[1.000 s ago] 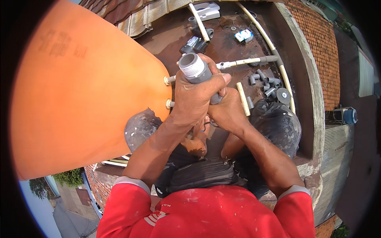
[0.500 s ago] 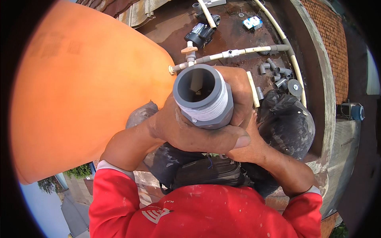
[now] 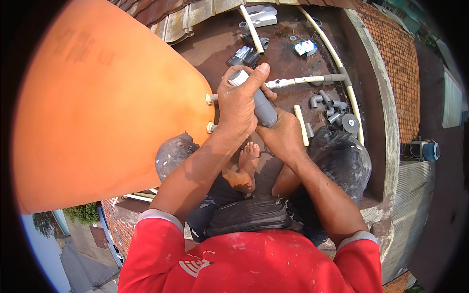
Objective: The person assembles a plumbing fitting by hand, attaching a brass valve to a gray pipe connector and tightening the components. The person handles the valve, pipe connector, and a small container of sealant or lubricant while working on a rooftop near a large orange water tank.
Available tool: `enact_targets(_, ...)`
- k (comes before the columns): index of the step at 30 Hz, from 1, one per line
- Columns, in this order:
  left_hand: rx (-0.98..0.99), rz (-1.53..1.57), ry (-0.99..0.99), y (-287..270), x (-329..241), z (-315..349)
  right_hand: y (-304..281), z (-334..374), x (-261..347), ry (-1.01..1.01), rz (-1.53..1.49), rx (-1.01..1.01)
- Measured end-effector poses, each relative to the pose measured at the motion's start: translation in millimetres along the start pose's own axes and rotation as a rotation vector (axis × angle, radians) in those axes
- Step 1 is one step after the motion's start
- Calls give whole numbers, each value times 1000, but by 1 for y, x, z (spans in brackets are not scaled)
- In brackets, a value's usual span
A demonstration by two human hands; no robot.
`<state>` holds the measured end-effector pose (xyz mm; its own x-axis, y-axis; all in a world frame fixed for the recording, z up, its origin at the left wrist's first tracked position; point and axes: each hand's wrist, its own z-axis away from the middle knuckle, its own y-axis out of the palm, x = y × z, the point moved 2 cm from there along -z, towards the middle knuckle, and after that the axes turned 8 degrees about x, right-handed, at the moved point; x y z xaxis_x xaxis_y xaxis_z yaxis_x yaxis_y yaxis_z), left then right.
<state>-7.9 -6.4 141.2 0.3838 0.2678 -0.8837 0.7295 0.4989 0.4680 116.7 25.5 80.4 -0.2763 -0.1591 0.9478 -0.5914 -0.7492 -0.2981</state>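
Observation:
A grey plastic pipe fitting [image 3: 264, 110] is held between both hands, tilted away from me, out in front of my knees. White tape wraps the threaded end [image 3: 238, 78]. My left hand [image 3: 239, 100] closes round that end, its thumb lying along the top. Fingers of my right hand [image 3: 282, 131] wrap the lower, plain end. Just left of my left hand, two pale pipe stubs [image 3: 210, 128] come out of a large orange tank [image 3: 112, 107]. Behind the hands runs a cream pipe with a valve [image 3: 278, 83].
Grey elbows and couplings [image 3: 332, 105] lie in a heap at right, near a round grey disc [image 3: 350, 123] and a short cream pipe [image 3: 301, 125]. A black pump [image 3: 244, 56] stands farther off. A low concrete wall [image 3: 386, 97] bounds the right side.
The fitting has moved down and away from my face, tipping from its open end facing me to lying slantwise. My hands now grip opposite ends of it.

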Motion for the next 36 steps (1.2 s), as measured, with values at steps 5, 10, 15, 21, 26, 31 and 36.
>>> enact_targets(5, -11, 3, -90, -15, 1, -18, -29, -3, 10, 212, -310, 416)
enact_targets(10, 9, 77, -98, -19, -23, -27, -38, 12, 8, 35, -249, 409)
enact_targets(15, 138, 240, -148, -20, -39, -20, -16, 29, 29, 46, -162, 326)
enact_targets(21, 329, 300, -98, -21, -41, -16, -19, 30, 27, 9, -299, 470)
enact_targets(26, 403, 309, -103, -23, -38, -19, -19, 29, 23, 1, -492, 535)
enact_targets(31, 470, 355, -121, -22, -39, -18, -17, 33, 20, 36, -640, 596)
enact_targets(36, 540, 402, -119, -22, -38, -18, -15, 34, 7, -12, -621, 659)
